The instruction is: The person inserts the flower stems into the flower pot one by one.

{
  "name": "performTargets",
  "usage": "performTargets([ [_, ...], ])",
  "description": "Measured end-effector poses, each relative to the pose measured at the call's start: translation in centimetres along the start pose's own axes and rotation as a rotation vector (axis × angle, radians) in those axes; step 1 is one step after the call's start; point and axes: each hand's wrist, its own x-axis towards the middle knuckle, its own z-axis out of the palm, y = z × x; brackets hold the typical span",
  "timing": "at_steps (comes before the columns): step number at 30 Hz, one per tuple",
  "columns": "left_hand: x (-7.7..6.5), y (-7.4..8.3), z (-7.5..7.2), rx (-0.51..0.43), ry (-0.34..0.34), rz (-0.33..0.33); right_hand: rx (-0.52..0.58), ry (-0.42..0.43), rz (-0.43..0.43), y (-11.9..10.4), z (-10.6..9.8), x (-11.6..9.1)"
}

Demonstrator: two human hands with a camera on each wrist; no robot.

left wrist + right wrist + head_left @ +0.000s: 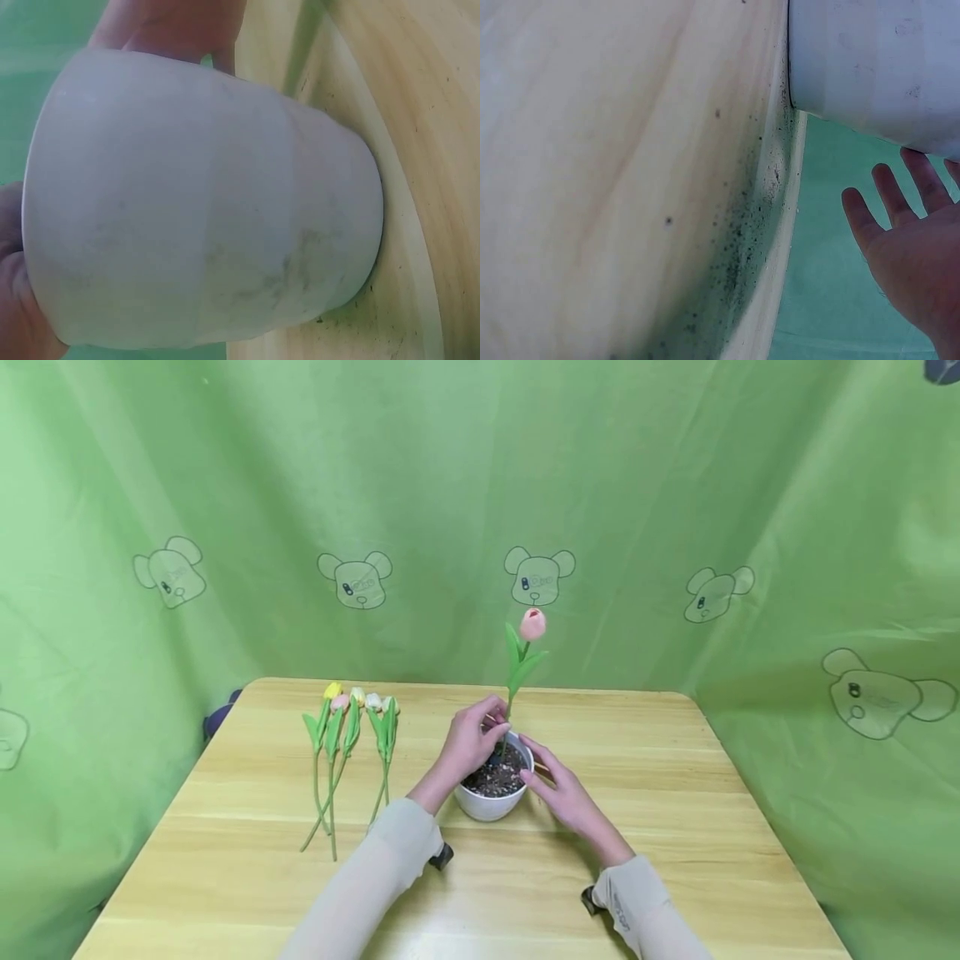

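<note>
A white pot (486, 807) filled with dark soil (495, 778) stands on the table. From the soil rises a pink tulip (532, 625) with green leaves, its stem upright. My left hand (472, 739) reaches over the pot's left side and pinches the stem low down, just above the soil. On the opposite side, my right hand (562, 789) is at the pot's rim, thumb at the soil edge. The right wrist view shows the right hand's fingers (889, 191) spread and fairly straight beside the pot wall. The left wrist view is mostly filled by the pot (202, 210).
Several loose tulips lie to the left on the wooden table (637, 752), among them a yellow tulip (333, 691) and a white tulip (373, 701). Specks of soil (739, 255) are scattered near the pot. A green curtain (450, 485) hangs around the table.
</note>
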Motion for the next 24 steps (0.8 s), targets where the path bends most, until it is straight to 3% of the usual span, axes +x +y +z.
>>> performTargets([
  [13,0.31,-0.28,-0.2,0.041,-0.011,-0.014,-0.006,-0.003,-0.022,0.01,0.0,0.27],
  [24,0.25,-0.43,0.12,0.053,0.018,-0.033,0.0,-0.005,0.022,0.26,-0.03,0.12],
])
